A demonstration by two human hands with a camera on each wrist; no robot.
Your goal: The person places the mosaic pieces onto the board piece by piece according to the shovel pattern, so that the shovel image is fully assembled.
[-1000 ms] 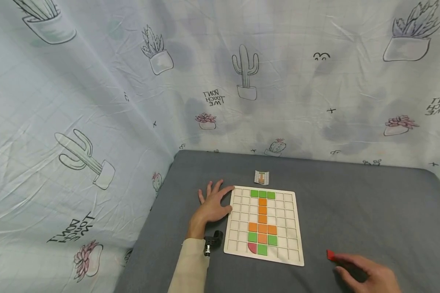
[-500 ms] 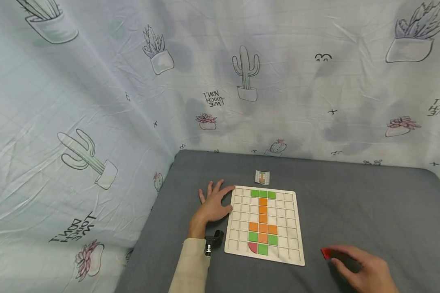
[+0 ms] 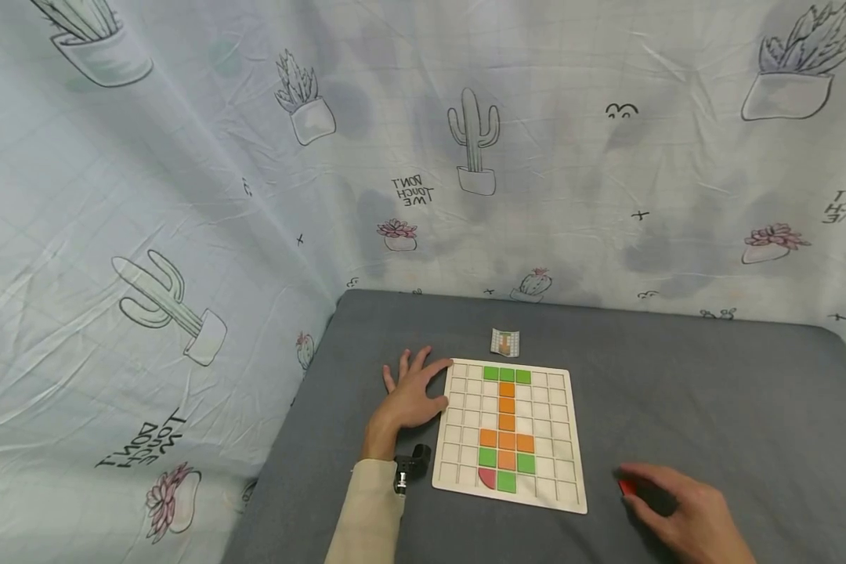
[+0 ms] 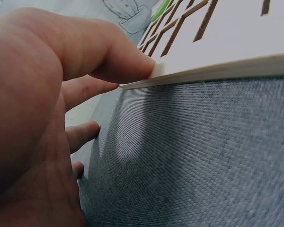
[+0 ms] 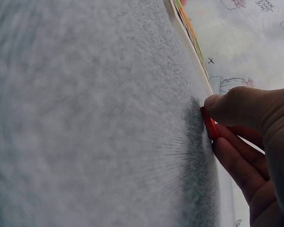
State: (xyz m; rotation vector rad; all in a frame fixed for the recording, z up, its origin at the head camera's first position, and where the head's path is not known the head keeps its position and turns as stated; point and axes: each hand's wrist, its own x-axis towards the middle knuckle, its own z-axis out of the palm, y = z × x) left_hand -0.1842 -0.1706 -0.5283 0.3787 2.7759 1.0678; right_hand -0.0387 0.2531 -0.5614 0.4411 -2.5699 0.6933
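A pale square board [image 3: 557, 439] with a grid of recesses lies on the grey table. Green square tiles [image 3: 507, 375], orange square tiles [image 3: 507, 423] and a pinkish-red quarter-circle tile [image 3: 487, 478] fill part of its middle columns. At its left edge my left hand [image 3: 407, 399] spreads its fingers, thumb [image 4: 132, 64] and index finger touching the rim. My right hand [image 3: 687, 509] is to the right of the board, just over the cloth. Between its thumb [image 5: 222, 106] and fingers it pinches a small red tile [image 5: 209, 124], whose outline is mostly covered.
Behind the board lies a small printed card [image 3: 505, 342] with a grid pattern. A curtain [image 3: 571, 157] printed with cactus drawings hangs along the back and left of the grey table [image 3: 712, 384]. A black wrist camera [image 3: 412, 462] sits by my left wrist.
My right hand has drawn slightly left with the red tile, and its fingers now cover more of it. My left hand and the board stay where they were.
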